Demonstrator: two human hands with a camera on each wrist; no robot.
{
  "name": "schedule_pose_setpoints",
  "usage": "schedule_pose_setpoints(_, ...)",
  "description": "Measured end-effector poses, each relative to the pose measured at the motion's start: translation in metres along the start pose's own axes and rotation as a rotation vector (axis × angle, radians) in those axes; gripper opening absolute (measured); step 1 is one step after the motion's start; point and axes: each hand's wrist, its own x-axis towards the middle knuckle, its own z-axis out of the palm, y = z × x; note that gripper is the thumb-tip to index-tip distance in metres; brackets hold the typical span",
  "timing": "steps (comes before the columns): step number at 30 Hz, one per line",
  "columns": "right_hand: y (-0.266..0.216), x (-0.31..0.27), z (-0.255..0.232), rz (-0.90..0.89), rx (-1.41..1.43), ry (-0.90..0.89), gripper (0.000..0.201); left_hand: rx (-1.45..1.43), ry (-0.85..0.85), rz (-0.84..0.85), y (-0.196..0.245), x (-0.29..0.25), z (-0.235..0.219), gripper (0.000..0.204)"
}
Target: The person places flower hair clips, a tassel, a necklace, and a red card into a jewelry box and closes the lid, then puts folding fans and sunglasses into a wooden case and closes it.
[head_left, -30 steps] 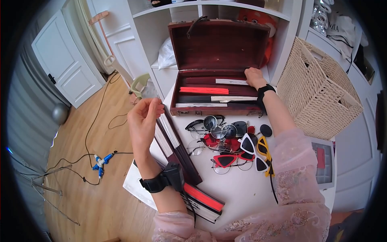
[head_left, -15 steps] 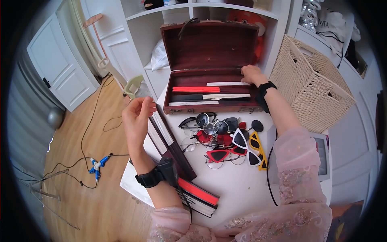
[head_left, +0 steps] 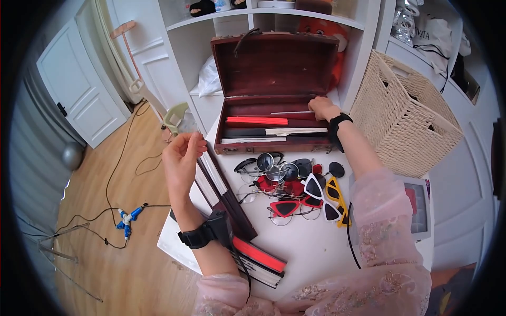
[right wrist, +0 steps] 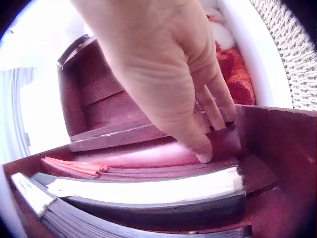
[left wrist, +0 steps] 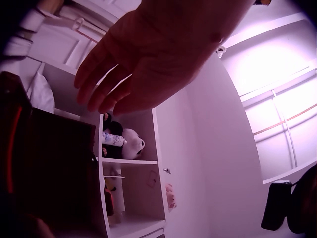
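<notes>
In the head view my right hand reaches into the back right of an open dark red wooden case. Thumb and fingers pinch the end of a dark red folding fan, which looks blurred in the right wrist view. In front of it in the case lie a red-edged fan, a black-and-white fan and another pale-edged fan. My left hand hovers over the table's left side with fingers loosely bent and nothing in them, near two long dark-and-white fans.
Sunglasses and spectacles lie in a heap before the case. More fans, one red-edged, lie at the front left. A woven basket stands to the right, beside a grey compartment box. White shelves rise behind.
My right hand has shifted slightly left, and the back fan has turned, its white edge narrowing to a thin line. The left hand stays raised in much the same pose.
</notes>
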Motion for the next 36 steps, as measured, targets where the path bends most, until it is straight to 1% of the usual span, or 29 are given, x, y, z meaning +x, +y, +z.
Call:
schedule_pose_setpoints(3,0.003,0.009,0.013,0.002,-0.016,0.006,0.025,0.010,-0.003,-0.024,-0.001,-0.001,0.003,0.024)
schedule_pose_setpoints(4,0.003,0.011,0.014,0.004,-0.020,0.027,0.025,0.010,-0.014,-0.031,0.000,-0.001,0.004,0.024)
schedule_pose_setpoints(8,0.006,0.012,0.009,-0.031,-0.009,0.009,0.025,0.011,-0.022,-0.026,-0.003,0.000,0.005,0.024)
schedule_pose_setpoints(10,0.006,0.012,0.006,-0.059,0.160,0.073,0.025,0.016,-0.020,-0.027,-0.005,0.000,0.004,0.024)
schedule_pose_setpoints(11,0.005,0.014,0.004,-0.060,0.160,0.074,0.025,0.022,-0.021,-0.023,-0.005,0.001,0.004,0.024)
schedule_pose_setpoints(13,0.001,0.020,0.003,0.056,0.203,0.067,0.026,0.026,-0.019,-0.029,-0.003,0.000,0.006,0.024)
schedule_pose_setpoints(17,-0.005,0.019,0.002,0.046,0.132,0.118,0.027,0.040,-0.020,-0.033,-0.001,0.000,0.006,0.024)
schedule_pose_setpoints(19,-0.005,0.017,0.000,0.028,0.150,0.044,0.029,0.039,-0.018,-0.027,-0.003,0.000,0.005,0.024)
schedule_pose_setpoints(23,-0.005,0.016,0.004,-0.002,0.117,0.058,0.032,0.046,-0.012,-0.036,0.000,-0.001,0.004,0.024)
schedule_pose_setpoints(28,-0.007,0.013,0.002,0.007,0.096,-0.002,0.039,0.046,-0.011,-0.041,-0.002,-0.001,0.002,0.024)
schedule_pose_setpoints(32,-0.006,0.012,0.002,-0.010,0.090,0.021,0.035,0.058,-0.022,-0.035,-0.003,-0.001,0.000,0.025)
schedule_pose_setpoints(34,-0.006,0.014,0.004,-0.028,0.090,0.033,0.027,0.064,-0.024,-0.038,-0.002,-0.002,0.000,0.025)
schedule_pose_setpoints(36,-0.006,0.017,0.005,-0.025,0.058,0.055,0.025,0.071,-0.024,-0.040,-0.001,0.000,0.000,0.025)
